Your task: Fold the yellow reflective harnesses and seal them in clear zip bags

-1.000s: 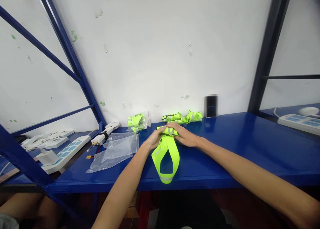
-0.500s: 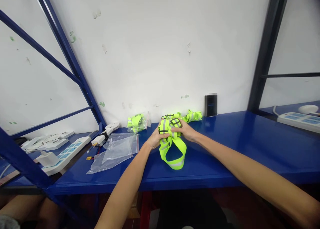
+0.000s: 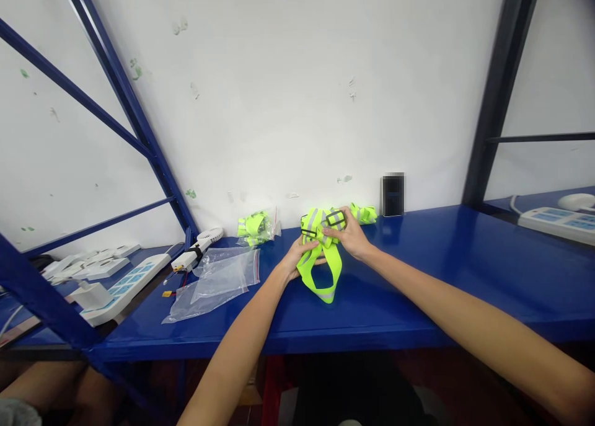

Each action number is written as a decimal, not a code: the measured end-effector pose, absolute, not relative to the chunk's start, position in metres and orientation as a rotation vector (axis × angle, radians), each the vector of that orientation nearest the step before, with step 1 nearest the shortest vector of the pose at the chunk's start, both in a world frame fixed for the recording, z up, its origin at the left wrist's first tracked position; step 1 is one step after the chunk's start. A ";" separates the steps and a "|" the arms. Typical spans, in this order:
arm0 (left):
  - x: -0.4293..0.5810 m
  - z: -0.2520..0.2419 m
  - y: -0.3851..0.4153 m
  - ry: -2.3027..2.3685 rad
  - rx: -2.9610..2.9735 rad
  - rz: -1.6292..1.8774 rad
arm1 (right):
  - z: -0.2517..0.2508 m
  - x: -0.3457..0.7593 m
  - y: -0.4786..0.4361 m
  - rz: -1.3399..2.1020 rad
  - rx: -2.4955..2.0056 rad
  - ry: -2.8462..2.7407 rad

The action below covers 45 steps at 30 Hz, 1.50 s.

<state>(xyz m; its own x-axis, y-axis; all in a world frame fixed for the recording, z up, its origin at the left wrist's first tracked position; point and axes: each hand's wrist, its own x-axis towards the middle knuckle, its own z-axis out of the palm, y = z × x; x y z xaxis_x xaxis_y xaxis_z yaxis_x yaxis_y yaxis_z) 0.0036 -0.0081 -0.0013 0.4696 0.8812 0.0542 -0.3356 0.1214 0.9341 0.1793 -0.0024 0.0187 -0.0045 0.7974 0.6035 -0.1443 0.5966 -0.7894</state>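
Observation:
A bundled neon-yellow reflective strap (image 3: 320, 274) with grey stripes and black buckles is held between both hands above the blue table. My left hand (image 3: 297, 255) grips its lower left side, thumb across the front and fingers partly hidden behind. At its upper right, beside a black buckle, my right hand (image 3: 349, 234) is closed on the same bundle. One loop of the strap hangs down below the hands. Behind my right hand, another neon-yellow strap bundle (image 3: 365, 213) lies near the wall.
A bagged neon-yellow strap (image 3: 255, 226) lies at the back. Clear zip bags (image 3: 218, 283) spread over the blue table (image 3: 418, 277), near a white handheld fan (image 3: 195, 252). Power strips (image 3: 127, 289) flank both sides. A dark box (image 3: 393, 195) stands by the wall. A person's legs (image 3: 51, 382) show lower left.
Both hands have lifted the strap bundle slightly and turned it, so its buckles sit differently. The hanging loop has narrowed and risen. My left hand has shifted a little to the right.

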 end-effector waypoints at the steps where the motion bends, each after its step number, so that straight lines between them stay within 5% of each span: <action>1: 0.003 -0.001 -0.009 0.610 1.102 0.961 | 0.020 0.178 -0.004 0.800 -0.615 -1.375; 13: -0.003 0.001 -0.013 0.671 1.044 0.777 | 0.027 0.168 -0.011 1.361 -0.483 -1.008; 28: 0.000 -0.008 -0.004 0.679 1.092 1.094 | 0.011 0.172 -0.014 0.407 -0.690 -1.670; 45: -0.002 0.004 -0.021 0.554 1.128 0.699 | 0.018 0.173 -0.013 0.390 -0.706 -1.406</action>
<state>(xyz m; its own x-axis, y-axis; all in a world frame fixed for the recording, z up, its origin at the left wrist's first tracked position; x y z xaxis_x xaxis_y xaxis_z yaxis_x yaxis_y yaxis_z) -0.0020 -0.0206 0.0036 0.6665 0.7438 -0.0510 -0.2194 0.2610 0.9401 0.1735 -0.0132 0.0177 0.1488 0.6372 0.7562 0.1568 0.7398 -0.6543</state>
